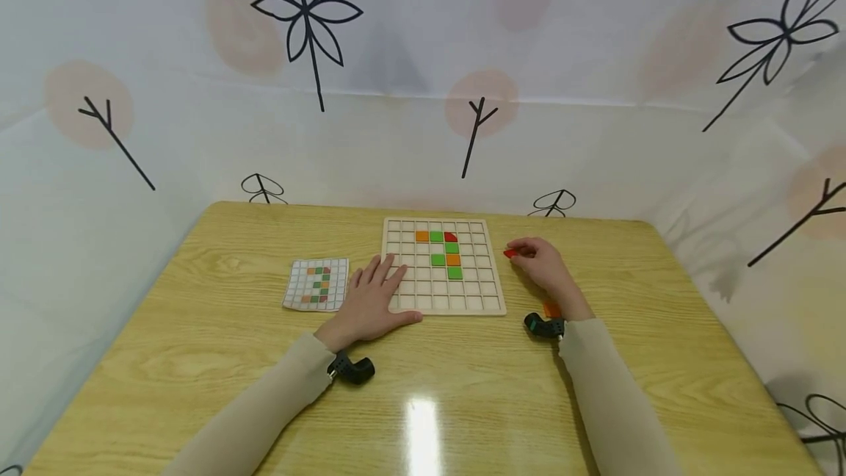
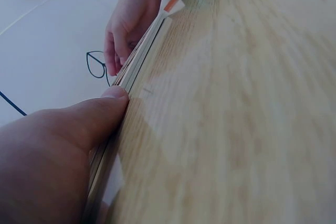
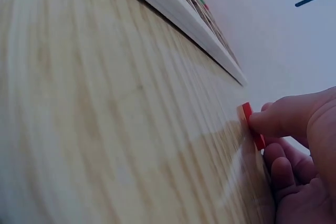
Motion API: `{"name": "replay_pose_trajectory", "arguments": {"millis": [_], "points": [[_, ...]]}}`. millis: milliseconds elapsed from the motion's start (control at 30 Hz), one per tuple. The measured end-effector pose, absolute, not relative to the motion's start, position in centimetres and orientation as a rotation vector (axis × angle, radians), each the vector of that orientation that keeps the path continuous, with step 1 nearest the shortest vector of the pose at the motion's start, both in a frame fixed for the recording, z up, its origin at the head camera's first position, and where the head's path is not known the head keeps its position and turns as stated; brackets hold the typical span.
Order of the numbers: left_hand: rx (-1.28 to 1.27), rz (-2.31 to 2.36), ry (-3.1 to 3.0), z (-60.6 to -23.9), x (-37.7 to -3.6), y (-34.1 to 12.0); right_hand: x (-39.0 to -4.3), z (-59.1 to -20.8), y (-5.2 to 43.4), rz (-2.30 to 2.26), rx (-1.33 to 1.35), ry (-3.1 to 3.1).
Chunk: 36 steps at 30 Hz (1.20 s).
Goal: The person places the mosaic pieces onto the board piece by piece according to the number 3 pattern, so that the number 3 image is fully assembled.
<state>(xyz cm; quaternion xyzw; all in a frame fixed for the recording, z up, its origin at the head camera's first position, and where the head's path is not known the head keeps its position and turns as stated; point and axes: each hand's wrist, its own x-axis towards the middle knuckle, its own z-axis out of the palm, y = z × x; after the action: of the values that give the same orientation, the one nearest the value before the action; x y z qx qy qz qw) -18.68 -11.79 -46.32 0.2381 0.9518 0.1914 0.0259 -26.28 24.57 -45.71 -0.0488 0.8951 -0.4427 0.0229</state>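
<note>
A wooden grid board lies on the table with orange, green and red tiles set in its upper cells. My left hand rests flat on the board's near left corner, fingers spread; its thumb lies along the board's edge. My right hand is just right of the board and pinches a small red tile at its fingertips, close to the tabletop. The right wrist view shows that red tile held on edge between thumb and fingers, with the board's rim beyond.
A pattern card with a coloured grid lies left of the board. An orange tile sits on the table by my right wrist. A patterned cloth backdrop surrounds the wooden table on three sides.
</note>
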Motion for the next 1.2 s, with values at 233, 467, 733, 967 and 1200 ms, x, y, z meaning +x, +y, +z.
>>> {"name": "replay_pose_trajectory", "arguments": {"millis": [233, 467, 733, 967, 1200], "points": [[0.741, 0.592, 2.942, -46.4, -18.7, -11.8, -26.3, -46.0, 24.5, -1.351, -0.15, 2.806], [0.738, 0.583, 2.944, -46.4, -18.7, -11.7, -26.3, -46.0, 24.5, -1.339, -0.175, 2.811], [0.736, 0.583, 2.946, -46.4, -18.7, -11.7, -26.4, -45.9, 24.7, -1.351, -0.152, 2.792], [0.743, 0.592, 2.955, -46.4, -18.6, -11.8, -26.2, -45.7, 25.0, -1.392, -0.161, 2.76], [0.75, 0.597, 2.955, -46.4, -18.6, -11.7, -25.9, -45.4, 25.4, -1.4, -0.187, 2.757]]}}
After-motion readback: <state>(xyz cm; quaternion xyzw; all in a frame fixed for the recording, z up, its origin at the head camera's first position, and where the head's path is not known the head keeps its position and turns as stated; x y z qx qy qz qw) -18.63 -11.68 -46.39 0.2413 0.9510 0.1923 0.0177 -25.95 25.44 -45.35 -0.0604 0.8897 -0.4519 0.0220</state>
